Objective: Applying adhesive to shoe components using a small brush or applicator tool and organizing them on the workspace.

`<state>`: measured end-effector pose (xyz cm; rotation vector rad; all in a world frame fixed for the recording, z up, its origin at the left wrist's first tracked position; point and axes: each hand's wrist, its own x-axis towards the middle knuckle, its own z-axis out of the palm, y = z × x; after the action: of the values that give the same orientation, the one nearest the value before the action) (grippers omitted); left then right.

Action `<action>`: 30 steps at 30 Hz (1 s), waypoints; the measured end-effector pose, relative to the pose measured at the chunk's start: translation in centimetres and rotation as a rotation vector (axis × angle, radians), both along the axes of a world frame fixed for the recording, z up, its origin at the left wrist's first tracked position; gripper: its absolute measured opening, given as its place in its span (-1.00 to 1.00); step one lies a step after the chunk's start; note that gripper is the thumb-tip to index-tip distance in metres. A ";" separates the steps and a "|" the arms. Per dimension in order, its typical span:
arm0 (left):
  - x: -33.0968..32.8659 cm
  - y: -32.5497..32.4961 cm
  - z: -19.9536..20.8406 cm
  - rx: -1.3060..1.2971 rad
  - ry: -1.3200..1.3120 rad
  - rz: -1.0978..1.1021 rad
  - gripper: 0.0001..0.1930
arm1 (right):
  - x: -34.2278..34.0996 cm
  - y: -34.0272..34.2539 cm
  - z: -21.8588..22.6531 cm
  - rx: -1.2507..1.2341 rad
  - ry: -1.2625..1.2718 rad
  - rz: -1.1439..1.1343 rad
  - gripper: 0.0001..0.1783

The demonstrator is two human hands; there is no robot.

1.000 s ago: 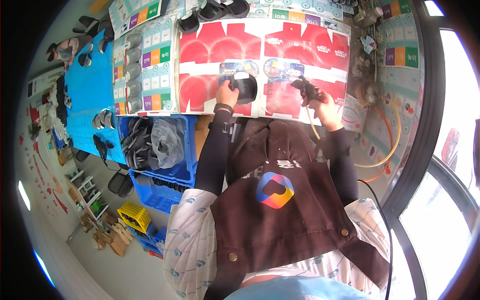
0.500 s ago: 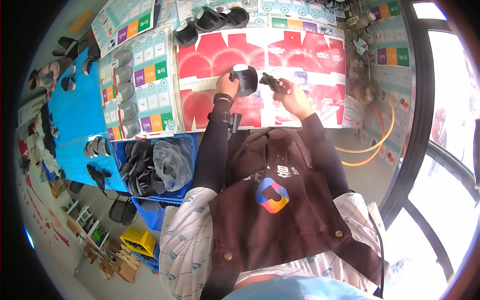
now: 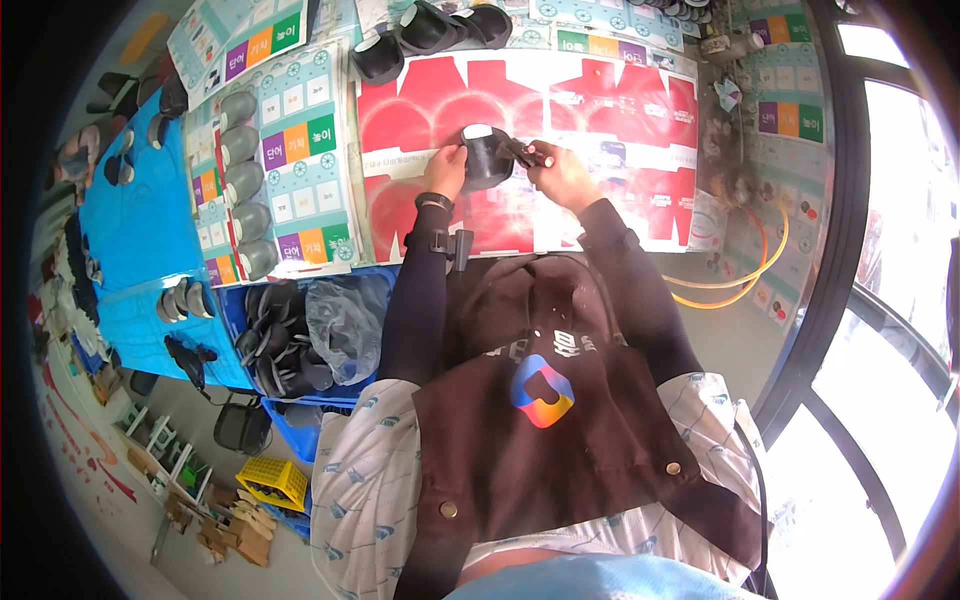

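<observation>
A black curved, cup-like shell [image 3: 489, 165] with a white patch at its top is held over the red-printed sheet [image 3: 520, 230] on the bench. My left hand [image 3: 446, 172] pinches its left edge. In my right hand [image 3: 568, 180] is a small dark tool [image 3: 524, 153], its front end against or just over the shell's right edge; its exact kind is too small to make out. My right fingers are closed around it.
Several black shells [image 3: 430, 28] stand at the sheet's far edge, and grey ones [image 3: 242, 183] line up on the left. A blue crate [image 3: 375, 345] holds black pieces and a plastic bag. Blue-covered table [image 3: 140, 240] lies farther left; an orange hose [image 3: 745, 285] loops at right.
My right hand has moved left, bringing the dark tool from beside the shell to its right edge. The shell has shifted little in my left hand.
</observation>
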<state>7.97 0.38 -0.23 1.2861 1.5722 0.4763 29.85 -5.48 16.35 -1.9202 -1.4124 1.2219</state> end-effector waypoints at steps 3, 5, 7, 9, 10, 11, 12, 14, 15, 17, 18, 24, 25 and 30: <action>-1.3 -0.2 -2.2 -0.063 -0.115 0.103 -0.64 | 0.0 0.3 0.2 0.068 -0.084 0.069 -0.68; -1.2 -0.2 -2.3 -0.070 -0.116 0.098 -0.64 | 0.0 0.3 0.0 0.140 -0.148 0.136 -0.66; -0.4 -0.2 -1.3 -0.079 -0.124 0.081 -0.65 | -0.1 0.6 -0.9 0.055 -0.070 0.072 -0.64; 0.1 -0.2 0.3 -0.210 -0.207 0.167 -0.64 | 0.2 1.3 -0.9 0.053 -0.073 0.060 -0.64; 0.4 0.0 0.8 -0.212 -0.207 0.164 -0.64 | 0.3 1.6 -0.9 0.053 -0.077 0.049 -0.63; 0.4 0.1 0.9 -0.153 -0.130 0.110 -0.64 | 0.6 1.8 -1.1 0.023 -0.129 0.031 -0.62; 0.3 0.1 0.9 -0.094 -0.054 0.054 -0.64 | 0.9 1.5 -1.2 0.022 -0.127 0.032 -0.62; 0.2 0.0 0.6 -0.099 -0.087 0.082 -0.65 | 1.3 0.9 -0.9 0.001 -0.197 0.038 -0.62; 0.0 -0.1 0.2 -0.102 -0.121 0.110 -0.65 | 1.1 0.7 -0.6 -0.041 -0.208 0.101 -0.63; 0.0 -0.2 -0.1 -0.107 -0.117 0.104 -0.65 | 0.7 0.8 -0.2 -0.023 -0.145 0.109 -0.63; 0.2 -0.1 0.0 -0.114 -0.115 0.090 -0.64 | 0.5 0.7 0.0 -0.006 -0.084 0.111 -0.63; 0.2 -0.3 0.3 -0.124 -0.123 0.088 -0.62 | 1.4 0.6 0.3 -0.058 -0.183 0.017 -0.67; 0.1 -0.5 0.4 -0.126 -0.123 0.094 -0.62 | 1.6 -0.3 0.5 -0.005 -0.202 0.070 -0.67; 0.7 -0.4 0.9 -0.076 -0.086 0.073 -0.62 | 1.3 -1.3 -0.3 -0.044 -0.149 0.104 -0.67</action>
<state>8.70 0.03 0.66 1.1396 1.5539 0.5062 31.20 -6.79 16.01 -2.0265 -1.5915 1.1861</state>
